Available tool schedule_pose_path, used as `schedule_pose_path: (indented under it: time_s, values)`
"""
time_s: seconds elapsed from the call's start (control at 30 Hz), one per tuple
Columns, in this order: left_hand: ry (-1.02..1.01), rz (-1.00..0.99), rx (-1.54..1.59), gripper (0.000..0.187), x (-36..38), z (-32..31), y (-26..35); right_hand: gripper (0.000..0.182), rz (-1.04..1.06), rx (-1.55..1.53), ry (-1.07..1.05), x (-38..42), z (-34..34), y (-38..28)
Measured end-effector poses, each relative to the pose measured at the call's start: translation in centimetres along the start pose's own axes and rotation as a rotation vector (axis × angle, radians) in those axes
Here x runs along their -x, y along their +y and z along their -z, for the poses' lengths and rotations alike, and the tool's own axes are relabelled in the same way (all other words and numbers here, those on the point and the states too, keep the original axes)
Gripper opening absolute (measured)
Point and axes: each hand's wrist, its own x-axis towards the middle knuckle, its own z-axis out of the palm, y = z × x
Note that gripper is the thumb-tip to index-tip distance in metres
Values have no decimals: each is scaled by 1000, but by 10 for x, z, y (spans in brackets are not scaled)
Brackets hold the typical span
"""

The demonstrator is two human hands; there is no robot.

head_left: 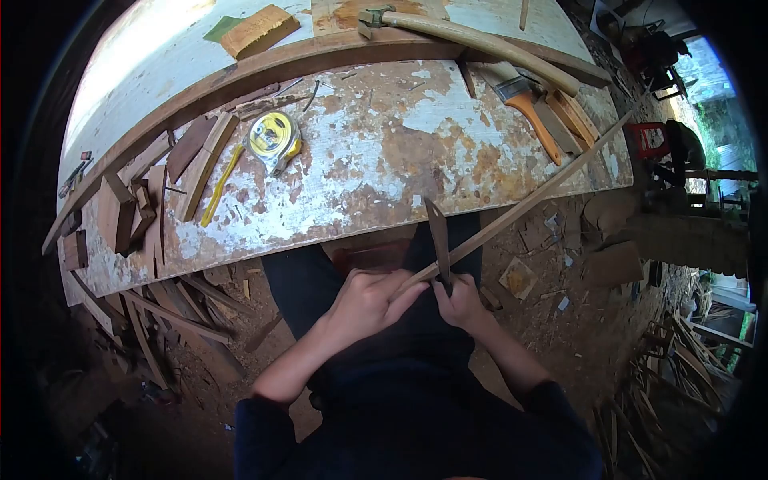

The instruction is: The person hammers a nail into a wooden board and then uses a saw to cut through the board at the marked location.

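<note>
A long thin wooden stick (536,196) runs from my hands up and to the right across the edge of the workbench (376,152). My left hand (366,302) grips its near end. My right hand (458,300) holds a dark knife (438,232), blade pointing up and away, crossing the stick just above my hands. Both hands sit close together over my lap, in front of the bench's near edge.
On the bench lie a yellow tape measure (272,140), wood offcuts (144,200) at the left, an orange-handled tool (532,112) and a curved wooden handle (488,44). Scrap wood and chips (160,320) litter the dirt floor. Red equipment (656,144) stands at the right.
</note>
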Motion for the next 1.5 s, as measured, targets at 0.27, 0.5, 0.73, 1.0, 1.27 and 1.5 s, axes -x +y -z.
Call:
schedule_pose_path:
  time_s: [0.27,0.5,0.73,1.0,1.27,1.5]
  values:
    - [13,-5,-32,15,10,0,-2,32,35,-25,-6,-7,0,-6]
    - [0,46,-21,13,8,1,-1,29,70,8,15,-12,-5,0]
    - [25,43,0,14,7,2,-4,26,-24,-81,2,-16,-4,-10]
    - [66,79,110,11,7,-2,-4,25,99,-102,62,-10,-20,14]
    - [24,11,-50,14,2,4,0,25,11,-45,-73,-28,5,-12]
    - [14,-80,-157,15,2,8,-1,29,45,-72,17,-20,-5,-3]
